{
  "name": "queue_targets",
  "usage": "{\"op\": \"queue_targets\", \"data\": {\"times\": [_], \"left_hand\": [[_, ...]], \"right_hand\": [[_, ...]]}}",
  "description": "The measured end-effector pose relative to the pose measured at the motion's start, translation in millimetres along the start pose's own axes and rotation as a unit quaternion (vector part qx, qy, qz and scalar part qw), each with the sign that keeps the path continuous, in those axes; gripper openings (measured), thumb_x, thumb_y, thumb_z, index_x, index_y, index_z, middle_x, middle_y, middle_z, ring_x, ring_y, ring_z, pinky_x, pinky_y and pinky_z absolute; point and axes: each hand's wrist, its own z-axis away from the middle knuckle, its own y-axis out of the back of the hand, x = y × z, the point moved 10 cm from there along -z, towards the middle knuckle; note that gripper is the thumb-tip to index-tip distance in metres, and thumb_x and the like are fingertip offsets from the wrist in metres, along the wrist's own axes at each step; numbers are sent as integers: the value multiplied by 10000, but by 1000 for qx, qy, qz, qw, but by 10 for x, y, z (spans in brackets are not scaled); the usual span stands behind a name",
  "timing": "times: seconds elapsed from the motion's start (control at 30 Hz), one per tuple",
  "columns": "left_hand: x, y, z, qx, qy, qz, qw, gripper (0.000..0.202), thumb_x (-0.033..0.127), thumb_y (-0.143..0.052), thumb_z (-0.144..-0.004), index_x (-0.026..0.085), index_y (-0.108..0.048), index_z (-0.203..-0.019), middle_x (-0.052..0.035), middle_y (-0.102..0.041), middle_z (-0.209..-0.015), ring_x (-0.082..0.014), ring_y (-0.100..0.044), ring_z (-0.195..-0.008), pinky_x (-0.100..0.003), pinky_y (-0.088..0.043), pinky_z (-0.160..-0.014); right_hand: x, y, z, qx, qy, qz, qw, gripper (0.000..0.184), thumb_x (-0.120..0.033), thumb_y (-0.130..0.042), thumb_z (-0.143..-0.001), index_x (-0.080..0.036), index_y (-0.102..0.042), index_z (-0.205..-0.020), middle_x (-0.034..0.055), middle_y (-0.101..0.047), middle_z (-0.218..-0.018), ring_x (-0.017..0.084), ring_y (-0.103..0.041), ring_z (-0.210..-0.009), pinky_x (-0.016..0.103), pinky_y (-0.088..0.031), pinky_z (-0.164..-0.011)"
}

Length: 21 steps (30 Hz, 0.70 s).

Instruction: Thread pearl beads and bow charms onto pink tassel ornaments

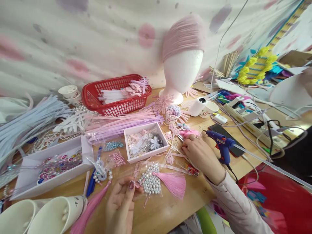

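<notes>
My left hand (124, 201) is closed, thumb and finger pinching a small pink piece (138, 185) at the front of the table. Beside it lies a clear bag of pearl beads (152, 183), with a pink tassel (173, 184) spread across its right side. Whether the tassel is joined to the pinched piece I cannot tell. My right hand (202, 154) reaches down to the table with its fingers bent together, by a pink fluffy bundle (191, 132) and a metal tool (180, 137). Its fingertips hide whatever they grip. A tape measure (174, 168) runs below that hand.
A blue glue gun (221, 144) with its cable stands right of my right hand. White boxes of gems (21, 185) and beads (126, 141), paper cups (52, 217), a red basket (114, 109) and a foam head (182, 70) surround the work. Another person's hand (307, 79) shows far right.
</notes>
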Motion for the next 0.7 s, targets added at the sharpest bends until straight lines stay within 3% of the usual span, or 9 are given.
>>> {"op": "queue_targets", "data": {"times": [0.2,0.37,0.5,0.6,0.7], "left_hand": [[-57,-1,18,-15,19,15,1000,361,372,-949,-583,170,-746,-803,-16,-716,-729,-144,-681,-652,-237,-599,-660],[-63,-24,10,-26,26,28,999,346,355,-945,-599,168,-738,-804,-14,-714,-735,-146,-688,-673,-239,-598,-675],[-27,-57,25,-34,26,33,999,334,356,-932,-626,174,-732,-823,-15,-719,-759,-154,-694,-695,-256,-604,-699],[-4,-62,30,-24,21,40,999,343,339,-945,-600,168,-733,-806,-11,-712,-747,-140,-687,-687,-231,-603,-688],[3,-60,30,-14,19,46,999,325,319,-945,-603,163,-739,-800,-7,-708,-745,-118,-681,-685,-191,-595,-683]], "right_hand": [[-27,45,-10,19,-3,-29,999,305,-45,-538,-849,-207,-586,-596,130,-661,-682,278,-611,-728,386,-430,-698],[115,175,24,66,-41,-139,987,147,-152,-526,-893,-204,-584,-768,85,-703,-780,233,-658,-707,339,-477,-639],[64,241,59,95,-49,-253,961,74,-226,-487,-947,-211,-539,-896,47,-707,-791,189,-688,-708,302,-540,-644],[-23,321,120,134,-54,-365,920,188,-249,-472,-990,-205,-504,-1170,36,-702,-854,164,-663,-693,291,-547,-637],[-42,375,198,173,-64,-522,833,162,-245,-548,-971,-227,-625,-1112,13,-662,-825,138,-586,-640,278,-507,-615]]}}
